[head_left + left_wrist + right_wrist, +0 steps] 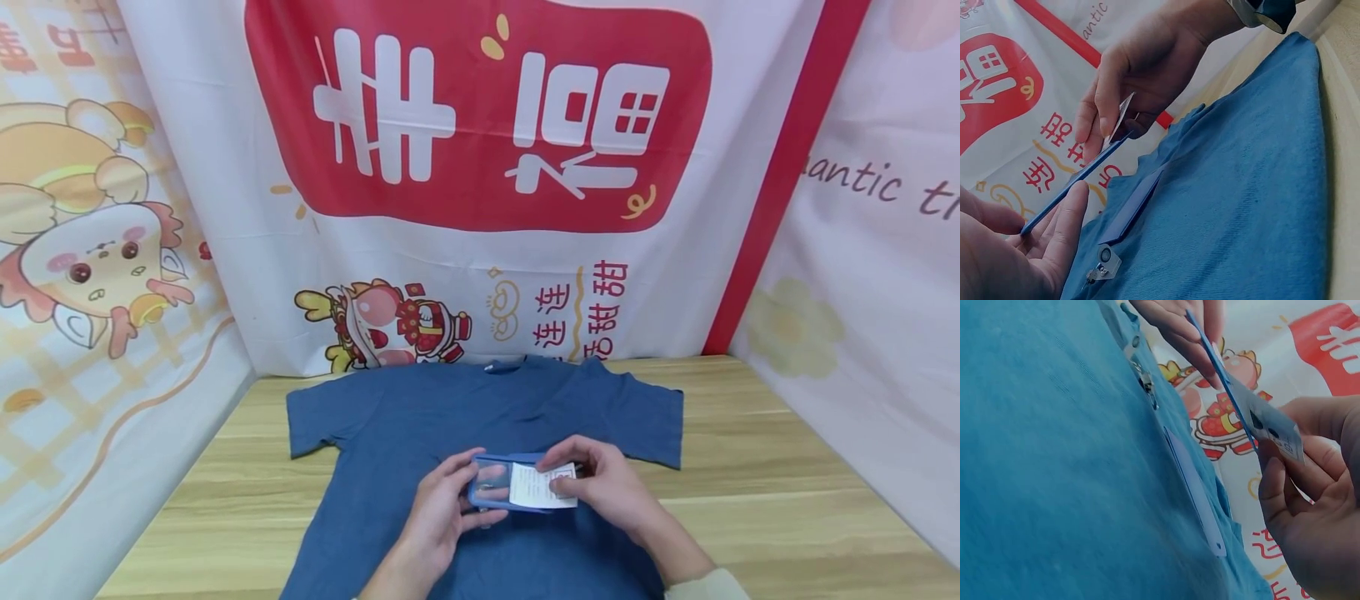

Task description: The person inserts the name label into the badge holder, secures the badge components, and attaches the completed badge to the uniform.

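My left hand (438, 510) grips one end of a clear badge holder (1063, 195) with a blue frame, fingers showing behind its window. A white printed card (534, 487) lies over the holder's other half, pinched by my right hand (613, 490). In the right wrist view the card (1277, 432) slants away from the holder at its outer end; whether its inner end is inside the holder I cannot tell. Below the hands, a flat blue strip-like piece (1134, 209) and a metal clip (1107, 261) rest on a blue T-shirt (390, 467).
The T-shirt is spread on a wood-grain table (765, 483), sleeves out to both sides and collar at the far edge. A printed white and red cloth (480, 208) hangs behind the table, with more printed cloths at the left and right.
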